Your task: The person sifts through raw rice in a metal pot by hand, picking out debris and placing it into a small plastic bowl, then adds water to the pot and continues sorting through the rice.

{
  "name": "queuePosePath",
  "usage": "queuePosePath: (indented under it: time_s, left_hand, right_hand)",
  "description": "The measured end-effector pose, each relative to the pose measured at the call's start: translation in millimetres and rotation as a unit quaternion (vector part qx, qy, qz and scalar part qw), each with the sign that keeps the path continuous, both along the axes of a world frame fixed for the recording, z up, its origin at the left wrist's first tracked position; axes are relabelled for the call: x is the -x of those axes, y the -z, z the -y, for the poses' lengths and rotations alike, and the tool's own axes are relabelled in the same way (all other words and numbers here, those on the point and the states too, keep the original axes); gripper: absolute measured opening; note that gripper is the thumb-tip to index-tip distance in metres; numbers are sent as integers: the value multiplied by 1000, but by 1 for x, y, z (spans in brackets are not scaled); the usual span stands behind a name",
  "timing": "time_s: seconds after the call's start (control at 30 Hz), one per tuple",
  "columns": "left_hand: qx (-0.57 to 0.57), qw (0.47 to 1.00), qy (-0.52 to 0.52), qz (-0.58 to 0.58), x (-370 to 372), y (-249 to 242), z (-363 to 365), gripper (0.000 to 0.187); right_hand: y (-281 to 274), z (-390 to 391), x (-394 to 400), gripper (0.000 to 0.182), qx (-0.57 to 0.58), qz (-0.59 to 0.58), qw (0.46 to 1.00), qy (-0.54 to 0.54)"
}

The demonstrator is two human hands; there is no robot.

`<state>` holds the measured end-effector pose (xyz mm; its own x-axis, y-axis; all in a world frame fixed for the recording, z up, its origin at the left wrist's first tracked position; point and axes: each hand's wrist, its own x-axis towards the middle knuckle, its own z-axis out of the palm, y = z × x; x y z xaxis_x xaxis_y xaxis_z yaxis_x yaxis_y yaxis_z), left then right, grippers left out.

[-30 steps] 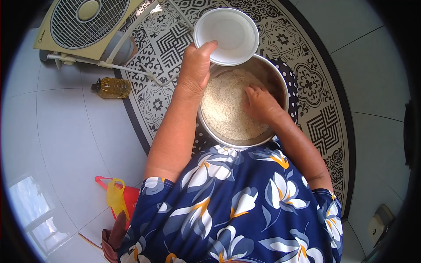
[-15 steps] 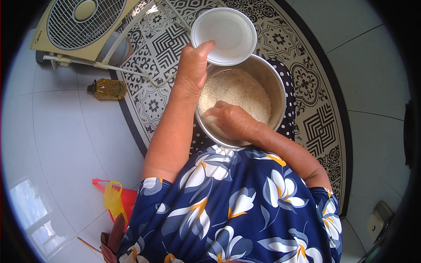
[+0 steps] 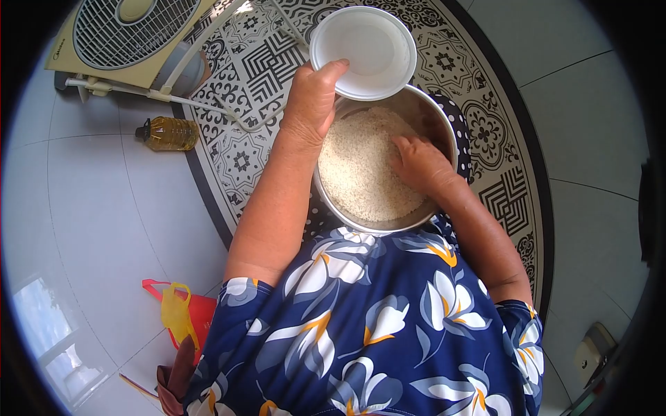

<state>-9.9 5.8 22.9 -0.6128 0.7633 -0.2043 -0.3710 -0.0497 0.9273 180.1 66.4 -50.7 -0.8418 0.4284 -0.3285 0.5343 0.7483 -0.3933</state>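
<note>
My left hand (image 3: 313, 97) grips the rim of a white plastic bowl (image 3: 399, 52), thumb inside. The bowl is held tilted above the far edge of a metal pot (image 3: 447, 132), and nothing is seen in it. White rice grains (image 3: 361, 166) cover the bottom of the pot. Inside the pot, at its right side, is my right hand (image 3: 422, 163), its fingers bent down and slightly apart against the rice. Some fingertips are hidden in the grains.
A patterned black-and-white mat (image 3: 510, 208) lies under the pot. At upper left stands a box fan (image 3: 132, 41) beside a white metal frame (image 3: 201, 104). An oil bottle (image 3: 172, 133) lies on the tiles. Red (image 3: 201, 312) and yellow bags (image 3: 175, 305) are at lower left.
My right hand has moved from the near left of the pot to its right side, and the rice surface has shifted. My left hand and the bowl have moved slightly right.
</note>
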Motion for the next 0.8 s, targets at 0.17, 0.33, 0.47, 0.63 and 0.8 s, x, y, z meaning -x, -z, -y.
queuePosePath:
  time_s: [0.17,0.33,0.47,0.63,0.8]
  left_hand:
    - [-8,1000,4,7,1,1,-3,42]
    - [-11,1000,3,8,-2,-4,-4,41]
    - [-18,1000,5,20,0,-2,-5,40]
    - [-12,1000,-6,20,-1,-3,-4,37]
    - [-7,999,11,33,0,-6,-2,37]
  right_hand:
    - [-5,19,1,49,23,24,999,21]
    - [-5,29,9,48,103,39,993,37]
    - [-14,41,25,36,168,-48,985,-8]
    - [-24,34,39,26,204,-173,963,-14]
    - [-12,-7,43,31,108,-216,970,-17]
